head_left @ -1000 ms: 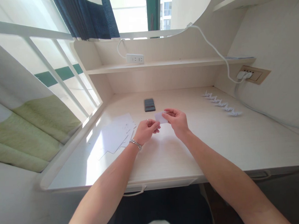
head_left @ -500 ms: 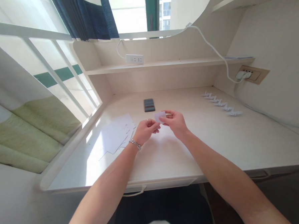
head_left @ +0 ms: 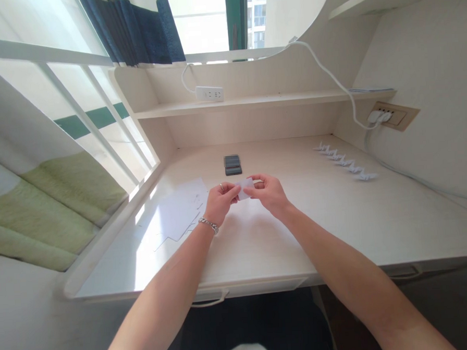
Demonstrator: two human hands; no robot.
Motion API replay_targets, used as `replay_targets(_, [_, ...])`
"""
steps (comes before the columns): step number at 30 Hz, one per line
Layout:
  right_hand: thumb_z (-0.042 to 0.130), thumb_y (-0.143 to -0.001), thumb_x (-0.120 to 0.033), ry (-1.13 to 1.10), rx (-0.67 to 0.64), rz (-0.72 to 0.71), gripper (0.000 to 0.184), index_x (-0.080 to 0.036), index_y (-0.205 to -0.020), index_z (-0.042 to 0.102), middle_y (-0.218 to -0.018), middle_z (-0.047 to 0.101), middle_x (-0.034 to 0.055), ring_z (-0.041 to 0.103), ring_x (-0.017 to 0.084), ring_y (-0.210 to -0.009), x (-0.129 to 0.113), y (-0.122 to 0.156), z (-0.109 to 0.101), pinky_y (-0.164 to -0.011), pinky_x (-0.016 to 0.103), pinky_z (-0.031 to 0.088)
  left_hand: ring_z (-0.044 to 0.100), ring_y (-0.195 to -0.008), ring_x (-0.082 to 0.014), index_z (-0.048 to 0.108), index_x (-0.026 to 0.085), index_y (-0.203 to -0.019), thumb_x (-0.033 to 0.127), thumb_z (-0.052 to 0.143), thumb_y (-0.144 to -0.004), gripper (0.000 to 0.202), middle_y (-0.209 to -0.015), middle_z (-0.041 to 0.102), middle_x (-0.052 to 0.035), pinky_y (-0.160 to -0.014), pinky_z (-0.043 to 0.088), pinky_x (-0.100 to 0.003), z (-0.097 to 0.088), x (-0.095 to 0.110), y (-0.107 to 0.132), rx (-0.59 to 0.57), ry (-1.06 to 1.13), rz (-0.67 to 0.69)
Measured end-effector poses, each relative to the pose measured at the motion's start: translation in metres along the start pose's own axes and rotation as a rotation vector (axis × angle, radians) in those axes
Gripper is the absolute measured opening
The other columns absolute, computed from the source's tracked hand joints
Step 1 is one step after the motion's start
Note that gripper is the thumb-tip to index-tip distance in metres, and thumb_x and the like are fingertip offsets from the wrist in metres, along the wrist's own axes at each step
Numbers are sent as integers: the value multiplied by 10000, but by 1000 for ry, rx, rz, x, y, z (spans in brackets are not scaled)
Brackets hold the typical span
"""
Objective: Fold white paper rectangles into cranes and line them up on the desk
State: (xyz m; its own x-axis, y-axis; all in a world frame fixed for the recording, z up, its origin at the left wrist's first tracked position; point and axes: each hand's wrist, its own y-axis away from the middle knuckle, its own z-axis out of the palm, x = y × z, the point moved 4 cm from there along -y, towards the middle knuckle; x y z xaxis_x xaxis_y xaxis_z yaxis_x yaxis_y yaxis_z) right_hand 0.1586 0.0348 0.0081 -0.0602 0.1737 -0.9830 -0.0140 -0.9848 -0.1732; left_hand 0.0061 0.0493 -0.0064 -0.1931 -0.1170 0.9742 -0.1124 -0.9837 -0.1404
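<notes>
A small white piece of paper (head_left: 245, 188) is held above the desk between my two hands. My left hand (head_left: 221, 200) pinches its left edge with thumb and fingers; a ring and a chain bracelet show on this hand and wrist. On the other side, my right hand (head_left: 269, 194) grips the paper's right part, thumb in front and fingers behind. Just beyond the hands lies a dark phone (head_left: 232, 164). White paper sheets (head_left: 180, 209) with small scraps on them are spread to the left of my left hand.
Several folded white paper figures (head_left: 344, 161) stand in a row at the right of the desk (head_left: 338, 232). A power strip (head_left: 209, 93) sits on the shelf (head_left: 253, 102). A white cable (head_left: 330, 76) runs to the wall socket (head_left: 397, 116).
Both hands have shifted slightly left with the paper. The paper has turned a little, and my left fingers now cover more of its left edge.
</notes>
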Motion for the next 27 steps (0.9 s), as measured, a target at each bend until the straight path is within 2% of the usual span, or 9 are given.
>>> replay_targets(6, [776,-592,-248,25,6,30,398,-154,-957,647,-704,709,38,644,173,-648,-2,1,-2,-610,300,511,556,-564,-75,599,167,-760,382,765,-672,285,-742,639,4,-572,436,-225,-14,9,-3,204,134,2])
replay_targets(7, [775,-592,-244,37,12,37,395,-156,-956,648,-707,710,38,646,175,-652,-1,0,-4,-611,300,513,559,-565,-77,597,167,-768,406,761,-676,304,-754,644,-2,-568,435,-226,-15,9,-3,204,109,-11])
replay_targets(12, [766,-612,-248,64,-6,22,378,-157,-959,648,-694,709,40,652,179,-652,-1,0,-5,-611,300,516,566,-572,-110,614,148,-727,490,748,-679,370,-637,616,-18,-575,442,-250,-5,2,-2,29,-115,-35])
replay_targets(16, [756,-623,-245,59,-8,42,378,-152,-973,647,-710,711,45,656,178,-667,-2,1,-4,-616,295,522,580,-595,-119,621,154,-744,516,718,-702,377,-663,628,-23,-600,458,-267,-2,0,1,13,-137,-34])
replay_targets(21, [768,-613,-256,34,26,56,402,-148,-980,646,-704,711,38,650,165,-643,-3,0,-7,-634,303,535,594,-624,-129,619,143,-708,474,725,-715,348,-715,665,-61,-613,465,-271,5,-3,5,-193,-293,-70])
replay_targets(24, [792,-600,-285,-34,22,66,447,-150,-995,632,-740,722,43,657,165,-665,-2,0,-7,-673,319,547,584,-615,-124,601,143,-692,459,708,-738,337,-715,667,-67,-612,465,-270,6,-3,5,-175,-277,-30])
replay_targets(27, [816,-577,-287,-75,-47,43,526,-152,-1046,621,-781,732,50,669,176,-701,1,1,-2,-708,328,543,571,-602,-115,595,147,-683,458,688,-756,333,-694,653,-54,-601,454,-260,4,-2,3,-118,-270,18])
